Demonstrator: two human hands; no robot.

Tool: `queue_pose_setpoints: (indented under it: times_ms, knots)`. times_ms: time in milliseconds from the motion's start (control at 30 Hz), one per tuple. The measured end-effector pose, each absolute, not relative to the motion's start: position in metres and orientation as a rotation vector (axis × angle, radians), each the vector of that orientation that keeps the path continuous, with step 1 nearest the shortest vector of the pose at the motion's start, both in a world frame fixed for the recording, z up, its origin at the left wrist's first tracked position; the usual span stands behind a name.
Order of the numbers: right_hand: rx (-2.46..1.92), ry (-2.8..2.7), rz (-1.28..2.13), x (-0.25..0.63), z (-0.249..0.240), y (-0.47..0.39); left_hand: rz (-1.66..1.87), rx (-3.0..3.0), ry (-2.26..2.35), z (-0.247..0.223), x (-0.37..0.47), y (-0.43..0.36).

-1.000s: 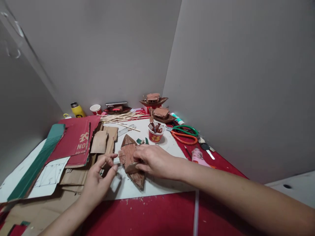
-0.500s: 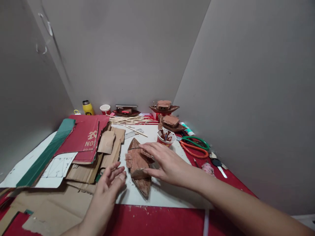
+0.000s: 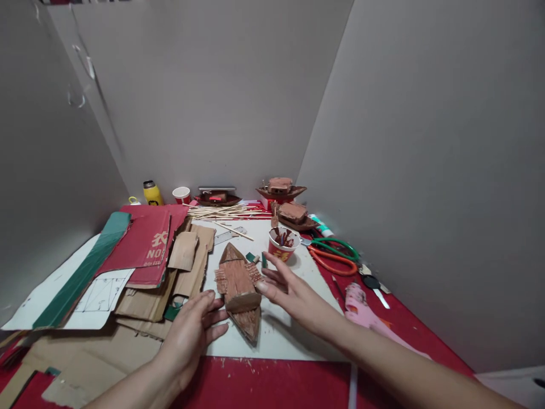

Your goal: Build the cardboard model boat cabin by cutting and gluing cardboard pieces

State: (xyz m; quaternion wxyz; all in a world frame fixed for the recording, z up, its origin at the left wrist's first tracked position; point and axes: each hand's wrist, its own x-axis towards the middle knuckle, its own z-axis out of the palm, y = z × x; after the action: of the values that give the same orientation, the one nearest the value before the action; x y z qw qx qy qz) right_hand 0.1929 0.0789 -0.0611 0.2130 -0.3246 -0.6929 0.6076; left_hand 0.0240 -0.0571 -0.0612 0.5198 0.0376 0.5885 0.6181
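Note:
A brown model boat (image 3: 240, 281) with a curved roof lies on the white board (image 3: 298, 335), its pointed ends facing away and toward me. At its left side is my left hand (image 3: 198, 318), fingers spread and close to the hull. My right hand (image 3: 289, 287) sits at the boat's right side, fingers apart, the thumb near the ridged flap (image 3: 252, 272); whether it touches is unclear. Small dark green scraps (image 3: 251, 257) lie beyond the right fingers. A paper cup (image 3: 283, 244) smeared with brown paint stands behind that hand.
Stacked cardboard (image 3: 140, 304) and a red sheet (image 3: 131, 238) cover the left side. Thin wooden sticks (image 3: 230, 212) lie at the back near more model boats (image 3: 281, 188). Green- and orange-handled scissors (image 3: 336, 255) rest on the right, close to a pink cloth-like item (image 3: 366, 312).
My right hand has drawn back to the right from over the boat, uncovering its roof and the green scraps. My left hand has come nearer the hull. The view has shifted slightly.

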Motion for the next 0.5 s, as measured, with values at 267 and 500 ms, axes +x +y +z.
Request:
queue_pose_setpoints:
  times_ms: [267, 500]
  knots:
    - [-0.849, -1.726, 1.932, 0.186, -0.059, 0.072, 1.446, 0.194, 1.318, -0.065, 0.026, -0.044]
    - [-0.767, -1.606, 2.014, 0.190, -0.047, 0.063, 1.517, 0.295, 1.200, -0.059, 0.039, -0.052]
